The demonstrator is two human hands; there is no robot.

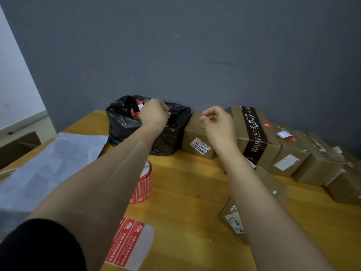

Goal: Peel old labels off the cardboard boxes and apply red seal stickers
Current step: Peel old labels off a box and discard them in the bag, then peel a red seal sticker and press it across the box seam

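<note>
1. Your left hand [154, 114] curls its fingers down into the mouth of the black bag [125, 124]; you cannot tell whether they pinch anything.
2. Your right hand [216, 122] hangs loosely curled and holds nothing, just right of the bag, above a labelled box [195, 133].
3. The sticker roll [145, 182] stands in front of the bag, and more boxes [293, 153] line up to the bag's right.

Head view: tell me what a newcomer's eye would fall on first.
Two bare forearms reach across the wooden table: the left hand at the mouth of a black bin bag with red-and-white scraps in it, the right hand loosely curled above a small labelled box. A roll of red seal stickers beside the left forearm and a strip at the near edge stand out too.
</note>
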